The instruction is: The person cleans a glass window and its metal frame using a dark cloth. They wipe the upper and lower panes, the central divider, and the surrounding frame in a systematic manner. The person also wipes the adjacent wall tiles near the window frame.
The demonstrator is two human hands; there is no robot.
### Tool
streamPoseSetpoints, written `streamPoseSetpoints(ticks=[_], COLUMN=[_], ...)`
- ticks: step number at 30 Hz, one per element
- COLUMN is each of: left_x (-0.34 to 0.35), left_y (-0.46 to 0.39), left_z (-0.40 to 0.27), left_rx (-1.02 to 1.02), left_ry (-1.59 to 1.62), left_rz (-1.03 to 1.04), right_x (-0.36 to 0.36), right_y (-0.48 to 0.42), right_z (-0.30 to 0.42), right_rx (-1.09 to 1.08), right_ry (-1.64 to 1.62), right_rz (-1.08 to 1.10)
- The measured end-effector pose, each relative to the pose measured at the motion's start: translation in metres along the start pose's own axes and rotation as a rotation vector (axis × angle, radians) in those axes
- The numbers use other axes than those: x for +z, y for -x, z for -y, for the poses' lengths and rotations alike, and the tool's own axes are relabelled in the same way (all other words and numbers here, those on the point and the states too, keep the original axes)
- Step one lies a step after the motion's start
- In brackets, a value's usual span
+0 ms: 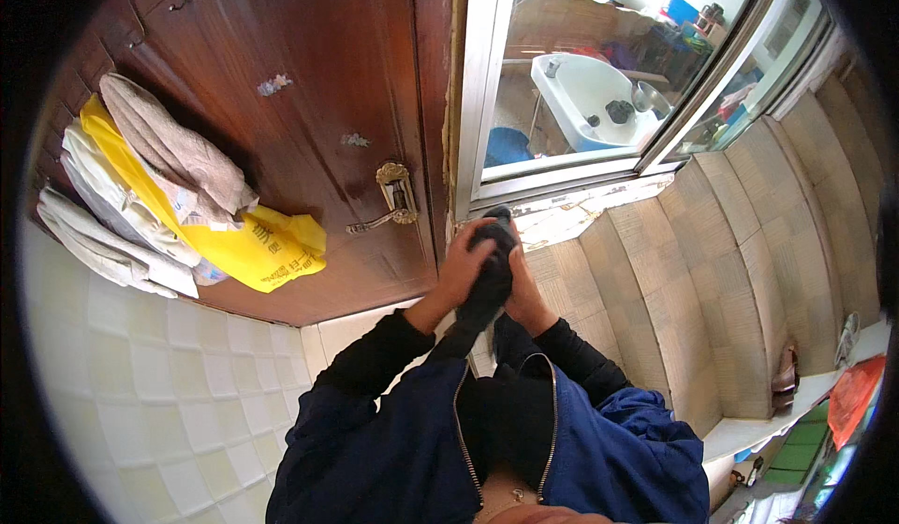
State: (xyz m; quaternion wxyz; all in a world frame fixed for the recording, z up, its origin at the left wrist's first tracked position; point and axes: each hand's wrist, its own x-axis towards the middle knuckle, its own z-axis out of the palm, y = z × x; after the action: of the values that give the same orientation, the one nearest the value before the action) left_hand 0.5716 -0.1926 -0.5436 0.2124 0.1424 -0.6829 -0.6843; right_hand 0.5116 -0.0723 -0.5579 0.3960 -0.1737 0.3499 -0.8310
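Both my hands are around a dark shoe or sock-covered foot [490,271] in front of me; the picture does not settle which. My left hand [460,264] comes from the left with its fingers curled over the dark cloth near the upper end. From the right, my right hand [523,282] grips the other side, fingers pointing up along it. Black sleeves cover both forearms, under an unzipped navy jacket [604,447]. A second dark trouser leg [513,341] shows just below my right hand. Part of the fingers is hidden behind the dark item.
A brown wooden door [309,67] with an ornate handle [397,204] stands at the left, towels [175,145] and a yellow bag [281,250] hanging on it. Ahead, a sliding window [484,102] shows a white basin [583,95]. Tiled steps [674,271] lie right, with a brown shoe [785,376].
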Motion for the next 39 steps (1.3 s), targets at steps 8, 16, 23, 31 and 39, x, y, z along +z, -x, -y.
streamPoseSetpoints(ticks=[8,16,23,31,39], left_x=[-0.039,-0.052,-0.045,-0.033,-0.029], left_y=[-0.041,-0.110,-0.135,-0.158,-0.178], left_z=[-0.136,-0.200,-0.207,-0.202,-0.193], left_rx=[0.777,1.173,1.261,1.224,1.300], left_ry=[-0.677,-0.851,-1.121,-1.281,-1.300], left_rz=[-0.215,-0.507,-0.470,-0.482,-0.621], right_x=[0.098,0.125,-0.049,0.063,0.100], right_y=[-0.093,-0.215,-0.165,-0.218,-0.239], right_z=[0.155,0.174,-0.023,0.163,0.196], right_rx=[-0.606,-1.551,-0.968,-1.472,-1.509], right_ry=[0.313,1.167,1.203,1.103,1.139], right_rz=[-0.031,-0.178,-0.128,-0.368,-0.527])
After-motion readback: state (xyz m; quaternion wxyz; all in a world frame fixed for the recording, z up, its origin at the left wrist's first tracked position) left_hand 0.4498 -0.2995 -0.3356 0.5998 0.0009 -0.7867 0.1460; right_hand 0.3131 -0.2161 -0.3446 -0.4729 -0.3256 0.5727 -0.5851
